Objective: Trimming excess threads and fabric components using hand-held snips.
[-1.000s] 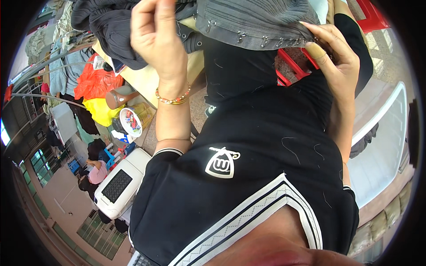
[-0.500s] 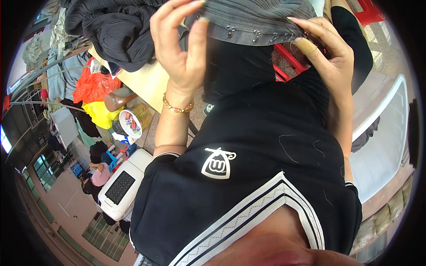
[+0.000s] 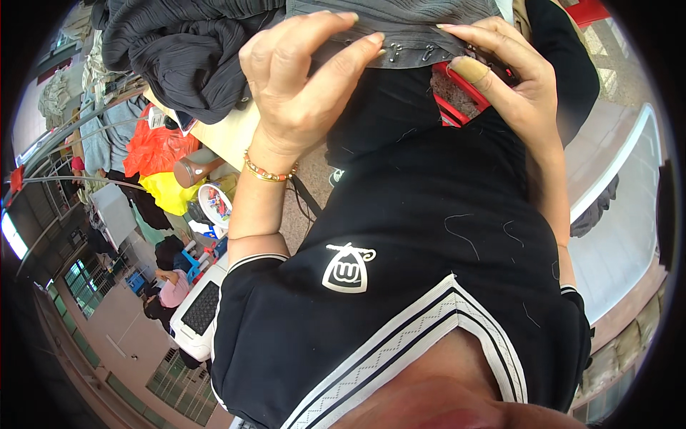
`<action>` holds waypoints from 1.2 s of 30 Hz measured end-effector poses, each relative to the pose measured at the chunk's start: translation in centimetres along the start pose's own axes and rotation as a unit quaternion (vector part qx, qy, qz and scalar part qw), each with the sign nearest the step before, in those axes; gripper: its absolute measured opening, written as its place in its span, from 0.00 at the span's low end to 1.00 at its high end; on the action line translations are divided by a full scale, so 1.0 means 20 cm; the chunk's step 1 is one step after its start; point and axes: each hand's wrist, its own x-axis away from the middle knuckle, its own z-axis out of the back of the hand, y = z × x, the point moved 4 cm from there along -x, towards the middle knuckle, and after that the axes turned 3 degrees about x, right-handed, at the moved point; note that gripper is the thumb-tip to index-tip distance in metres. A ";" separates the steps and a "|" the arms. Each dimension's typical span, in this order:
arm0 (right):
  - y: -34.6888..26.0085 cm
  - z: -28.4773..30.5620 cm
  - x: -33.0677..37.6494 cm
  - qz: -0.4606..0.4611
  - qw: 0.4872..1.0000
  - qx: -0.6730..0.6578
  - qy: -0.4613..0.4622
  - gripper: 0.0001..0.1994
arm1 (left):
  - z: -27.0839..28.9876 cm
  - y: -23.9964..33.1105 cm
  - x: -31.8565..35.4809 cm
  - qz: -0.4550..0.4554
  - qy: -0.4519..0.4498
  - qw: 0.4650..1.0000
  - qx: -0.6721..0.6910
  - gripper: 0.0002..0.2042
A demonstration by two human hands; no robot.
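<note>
A grey ribbed garment [image 3: 429, 14] lies over my lap at the top of the view, its banded edge toward me. Small metal fasteners [image 3: 428, 52] are set along that band; they look like hooks or pins. My right hand [image 3: 518, 79] grips the edge at its right end, thumb below and fingers above, with a tan covering around the thumb. Over the band's left part is my left hand [image 3: 304, 82], its thumb and forefinger apart and nothing visible between them. It hides part of the band.
Dark grey garments [image 3: 193, 57] are heaped on a pale wooden tabletop [image 3: 232, 136] at the left. Beyond are a red plastic bag [image 3: 153, 146], a brown cup [image 3: 193, 170] and a white tub [image 3: 214, 204] of small items. A white bin [image 3: 622, 229] stands at right.
My left hand has moved right and slightly down, over the band's fasteners. My right hand has shifted slightly left, still on the edge.
</note>
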 end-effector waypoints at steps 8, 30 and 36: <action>-0.01 0.00 0.02 -0.021 1.000 0.005 0.000 0.16 | 0.01 0.01 0.00 -0.016 0.003 0.999 0.037 0.09; 0.12 -0.07 -0.49 -0.118 0.950 -0.284 0.047 0.06 | -0.08 -0.22 0.29 0.481 0.193 0.755 0.402 0.07; 0.07 -0.15 -0.67 -0.075 0.827 -0.558 -0.008 0.04 | -0.06 -0.33 0.41 0.499 0.222 0.779 0.310 0.05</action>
